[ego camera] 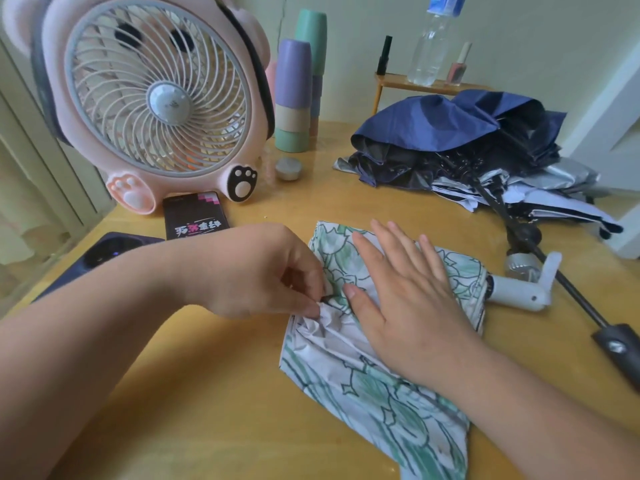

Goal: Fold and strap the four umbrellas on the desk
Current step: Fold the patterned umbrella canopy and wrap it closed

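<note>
Yellow wooden surface (225, 393), pale wall behind. Pink fan (162, 98) back left, phone (194, 216) at its foot, stacked cups (294, 95) & clear bottle (429, 46) further back.

Head view, the only one: floral umbrella (381, 386) lying front centre, green-on-white canopy half gathered, white handle (519, 292) poking out to the right. Flat on top of canopy, right hand (405, 289), grip spread, fingers straight. Prob. there to pin the gathered pleats against spring-back. At canopy's left edge, left hand (263, 271), grip pinching a small fold of fabric betw. thumb & forefinger. Likely drawing the next pleat in toward the pinned part. Strap not seen, maybe under the hands, can't tell.

Back right: navy umbrella (450, 129) heaped loose over silver-lined umbrella (561, 174), well apart from both hands, neither folded. Parked out of the way, by the look. Black shaft down to grey handle (620, 344) near right edge. Fourth umbrella not made out for sure. Judged: folding stage on the first, strapping not yet begun.
</note>
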A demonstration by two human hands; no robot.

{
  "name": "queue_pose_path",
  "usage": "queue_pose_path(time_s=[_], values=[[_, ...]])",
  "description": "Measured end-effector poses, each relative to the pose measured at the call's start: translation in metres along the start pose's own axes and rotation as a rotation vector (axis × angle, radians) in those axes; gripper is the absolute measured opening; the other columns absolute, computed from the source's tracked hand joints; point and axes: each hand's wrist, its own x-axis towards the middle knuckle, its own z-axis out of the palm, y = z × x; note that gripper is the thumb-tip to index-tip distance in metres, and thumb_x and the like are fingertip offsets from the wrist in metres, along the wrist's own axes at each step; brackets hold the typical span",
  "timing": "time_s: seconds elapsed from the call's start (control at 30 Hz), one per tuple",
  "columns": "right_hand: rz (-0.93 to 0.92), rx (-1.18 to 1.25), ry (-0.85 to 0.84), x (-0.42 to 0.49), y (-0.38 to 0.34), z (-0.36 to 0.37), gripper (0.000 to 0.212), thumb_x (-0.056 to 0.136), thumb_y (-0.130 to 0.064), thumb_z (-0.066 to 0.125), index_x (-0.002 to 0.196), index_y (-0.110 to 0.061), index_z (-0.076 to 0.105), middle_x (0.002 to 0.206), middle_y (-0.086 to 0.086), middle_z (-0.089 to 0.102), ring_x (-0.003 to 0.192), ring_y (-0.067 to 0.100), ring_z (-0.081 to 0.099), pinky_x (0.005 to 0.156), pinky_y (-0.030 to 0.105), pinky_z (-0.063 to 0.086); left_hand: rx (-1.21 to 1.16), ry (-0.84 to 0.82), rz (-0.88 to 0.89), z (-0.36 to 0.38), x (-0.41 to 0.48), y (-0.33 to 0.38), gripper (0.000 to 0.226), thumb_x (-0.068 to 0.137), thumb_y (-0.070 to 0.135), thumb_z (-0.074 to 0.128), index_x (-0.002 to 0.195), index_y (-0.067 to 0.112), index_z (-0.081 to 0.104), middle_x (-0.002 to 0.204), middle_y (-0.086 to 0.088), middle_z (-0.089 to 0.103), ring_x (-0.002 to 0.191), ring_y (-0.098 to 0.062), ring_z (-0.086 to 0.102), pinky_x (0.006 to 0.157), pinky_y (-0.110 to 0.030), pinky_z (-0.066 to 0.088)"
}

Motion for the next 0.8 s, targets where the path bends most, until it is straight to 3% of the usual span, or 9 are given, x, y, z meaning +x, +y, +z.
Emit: queue_pose_path(time_s=[0.1, 0.17, 0.37, 0.5, 0.63, 0.8], values=[[-0.013, -0.004, -0.009, 0.0, 0.002, 0.0, 0.074, 0.093, -0.064, -0.004, 0.162, -0.035, -0.007, 0.17, -0.01, -0.015, 0.152, 0.004, -0.024, 0.123, 0.038, -0.018, 0.024, 0.077, 0.194, 0.008, -0.013, -0.012, 0.008, 0.094, 0.029, 0.072, 0.089, 0.023, 0.074, 0.079, 0.015, 0.066, 0.071, -0.004, 0.061, 0.065, -0.012, 0.042], [-0.017, -0.016, -0.018, 0.0, 0.001, 0.001, 0.073, 0.094, -0.065, -0.005, 0.161, -0.035, -0.01, 0.169, -0.011, -0.017, 0.151, 0.003, -0.026, 0.123, 0.037, -0.019, 0.061, 0.138, 0.275, 0.015, -0.017, -0.017, 0.006, 0.094, 0.027, 0.071, 0.095, 0.022, 0.075, 0.083, 0.023, 0.063, 0.077, 0.004, 0.061, 0.07, -0.009, 0.042], [-0.014, -0.039, -0.043, -0.002, 0.0, -0.001, 0.076, 0.092, -0.071, -0.007, 0.16, -0.036, -0.015, 0.168, -0.01, -0.022, 0.15, 0.004, -0.029, 0.124, 0.04, -0.016, 0.084, 0.197, 0.278, 0.016, -0.019, -0.02, 0.013, 0.093, 0.031, 0.068, 0.098, 0.023, 0.078, 0.084, 0.021, 0.065, 0.076, -0.002, 0.064, 0.069, -0.019, 0.049], [-0.014, -0.047, -0.07, -0.002, -0.003, -0.005, 0.086, 0.085, -0.085, -0.003, 0.158, -0.041, -0.018, 0.167, -0.008, -0.026, 0.15, 0.008, -0.032, 0.125, 0.044, -0.014, 0.023, 0.228, 0.1, 0.018, -0.022, -0.014, 0.014, 0.09, 0.04, 0.075, 0.082, 0.028, 0.077, 0.072, 0.016, 0.067, 0.066, -0.004, 0.061, 0.059, -0.01, 0.041], [0.004, -0.079, -0.077, -0.001, -0.007, -0.009, 0.097, 0.076, -0.097, 0.001, 0.156, -0.045, -0.018, 0.168, -0.006, -0.022, 0.153, 0.016, -0.027, 0.125, 0.05, -0.01, -0.12, 0.167, -0.15, 0.02, -0.022, -0.003, 0.034, 0.074, 0.063, 0.074, 0.072, 0.029, 0.075, 0.058, 0.012, 0.064, 0.052, -0.002, 0.051, 0.052, -0.015, 0.041], [-0.061, -0.018, -0.055, 0.002, -0.003, -0.016, 0.091, 0.078, -0.094, 0.014, 0.156, -0.052, -0.006, 0.17, -0.012, -0.009, 0.156, 0.013, -0.016, 0.126, 0.053, -0.005, -0.184, 0.202, -0.243, 0.026, -0.021, 0.011, 0.023, 0.073, 0.053, 0.082, 0.073, 0.031, 0.078, 0.064, 0.011, 0.072, 0.06, -0.012, 0.065, 0.061, -0.025, 0.051]])
